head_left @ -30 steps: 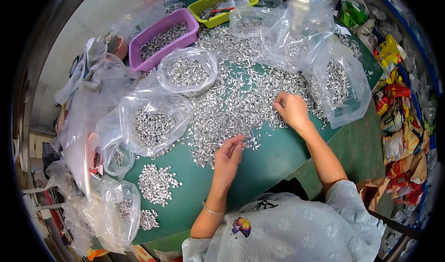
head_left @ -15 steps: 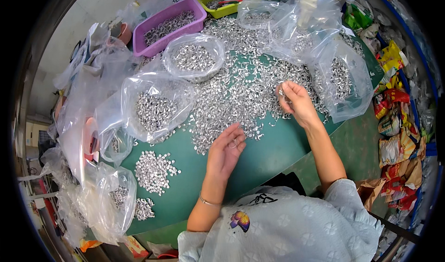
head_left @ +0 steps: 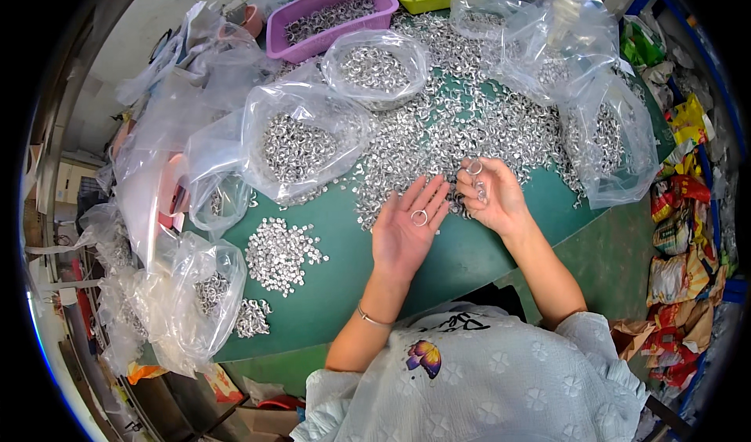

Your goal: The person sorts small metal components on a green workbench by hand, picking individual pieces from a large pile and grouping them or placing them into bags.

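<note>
My left hand (head_left: pixel 404 232) is palm up with its fingers stretched out, and a thin silver ring (head_left: pixel 419 218) lies across them. Close beside it on the right, my right hand (head_left: pixel 497 199) is curled, with thumb and fingers closed on a silver metal ring (head_left: pixel 474 167). More small shiny bits show lower in its fingers, too small to make out. Both hands are over the near edge of a wide spread of small curved silver metal pieces (head_left: pixel 399 152) on the green tabletop (head_left: pixel 344 317).
Clear plastic bags (head_left: pixel 266 177) of metal pieces stand at left and right. A purple basket (head_left: pixel 313 48) and a yellow-green basket (head_left: pixel 426 5) sit at the back. A separate pile of small pieces (head_left: pixel 282 256) lies at left. Colourful packets (head_left: pixel 680 238) line the right side.
My right hand has come left and down, off the pieces, towards my left hand. The left palm has turned up and its fingers have opened. The view has shifted, too.
</note>
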Tool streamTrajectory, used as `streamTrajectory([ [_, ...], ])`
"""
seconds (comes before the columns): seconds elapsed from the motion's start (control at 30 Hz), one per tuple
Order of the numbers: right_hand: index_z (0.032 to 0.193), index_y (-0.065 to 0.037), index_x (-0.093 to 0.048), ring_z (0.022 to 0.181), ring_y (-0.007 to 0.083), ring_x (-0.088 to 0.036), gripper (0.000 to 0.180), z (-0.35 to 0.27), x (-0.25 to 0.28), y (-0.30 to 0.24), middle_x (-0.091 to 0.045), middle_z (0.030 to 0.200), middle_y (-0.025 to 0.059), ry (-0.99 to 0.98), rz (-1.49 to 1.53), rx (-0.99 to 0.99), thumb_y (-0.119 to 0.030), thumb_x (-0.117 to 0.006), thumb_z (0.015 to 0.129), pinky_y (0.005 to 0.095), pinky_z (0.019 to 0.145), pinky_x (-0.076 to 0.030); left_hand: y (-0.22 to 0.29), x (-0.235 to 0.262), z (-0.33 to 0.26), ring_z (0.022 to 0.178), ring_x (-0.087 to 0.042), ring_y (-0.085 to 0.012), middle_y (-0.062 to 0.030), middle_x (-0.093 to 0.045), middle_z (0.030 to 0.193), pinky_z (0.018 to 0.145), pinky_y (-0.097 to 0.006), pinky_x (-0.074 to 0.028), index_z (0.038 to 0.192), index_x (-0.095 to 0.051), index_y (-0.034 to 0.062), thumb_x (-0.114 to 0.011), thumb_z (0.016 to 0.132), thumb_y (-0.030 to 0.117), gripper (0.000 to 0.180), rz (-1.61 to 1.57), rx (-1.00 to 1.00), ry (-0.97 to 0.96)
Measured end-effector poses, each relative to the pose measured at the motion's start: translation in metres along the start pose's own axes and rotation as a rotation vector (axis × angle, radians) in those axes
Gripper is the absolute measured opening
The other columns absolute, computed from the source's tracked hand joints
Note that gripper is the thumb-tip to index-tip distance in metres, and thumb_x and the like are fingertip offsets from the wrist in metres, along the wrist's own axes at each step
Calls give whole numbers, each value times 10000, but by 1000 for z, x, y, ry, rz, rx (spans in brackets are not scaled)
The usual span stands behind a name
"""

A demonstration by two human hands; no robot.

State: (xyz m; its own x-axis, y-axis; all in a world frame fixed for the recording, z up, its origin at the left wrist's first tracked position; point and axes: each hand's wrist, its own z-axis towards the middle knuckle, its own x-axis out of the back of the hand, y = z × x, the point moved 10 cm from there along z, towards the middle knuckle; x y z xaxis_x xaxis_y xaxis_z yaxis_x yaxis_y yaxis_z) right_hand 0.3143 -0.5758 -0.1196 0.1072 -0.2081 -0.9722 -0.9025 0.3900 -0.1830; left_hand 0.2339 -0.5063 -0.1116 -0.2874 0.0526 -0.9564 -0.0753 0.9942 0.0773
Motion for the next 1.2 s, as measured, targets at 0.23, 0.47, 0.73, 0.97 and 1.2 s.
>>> streamTrajectory([
  [0.23,1200,83,-478,995,297,-570,335,-6,13,17,-567,1089,181,394,7,-52,-104,-507,924,361,857,-507,17,47,-24,1224,-477,-279,-141,-518,1272,1025,-394,-404,1321,-468,-1,-494,930,134,414,133,-92,303],
  [0.47,1242,110,-439,1165,384,-507,355,42,-57,119,-510,1176,223,234,-139,-431,-85,-476,947,461,998,-470,60,58,-112,1233,-476,-269,-165,-484,1297,1042,-377,-409,1355,-381,-61,-406,848,-119,511,120,-297,410],
  [0.73,1369,89,-303,1386,395,-258,571,140,-169,357,-389,1316,273,156,-425,-715,-279,-486,973,481,1107,-317,77,104,-178,1282,-448,-283,-175,-467,1338,1065,-387,-391,1367,-367,-55,-463,873,-55,503,-45,-465,396],
  [0.97,1151,-53,-595,1085,233,-556,310,166,-158,371,-589,1206,88,-537,-924,-372,-279,-501,961,497,844,-480,100,94,-172,1231,-478,-302,-181,-486,1323,1091,-434,-354,1300,-435,-27,-491,913,73,404,-101,-494,162],
  [1.2,952,-83,-679,1041,251,-525,255,25,-149,187,-617,1020,41,-703,-2385,608,-225,-705,742,397,912,-366,84,22,-126,1252,-446,-263,-162,-445,1369,1053,-406,-365,1419,-306,-22,-364,1011,312,530,-155,-235,-171],
])
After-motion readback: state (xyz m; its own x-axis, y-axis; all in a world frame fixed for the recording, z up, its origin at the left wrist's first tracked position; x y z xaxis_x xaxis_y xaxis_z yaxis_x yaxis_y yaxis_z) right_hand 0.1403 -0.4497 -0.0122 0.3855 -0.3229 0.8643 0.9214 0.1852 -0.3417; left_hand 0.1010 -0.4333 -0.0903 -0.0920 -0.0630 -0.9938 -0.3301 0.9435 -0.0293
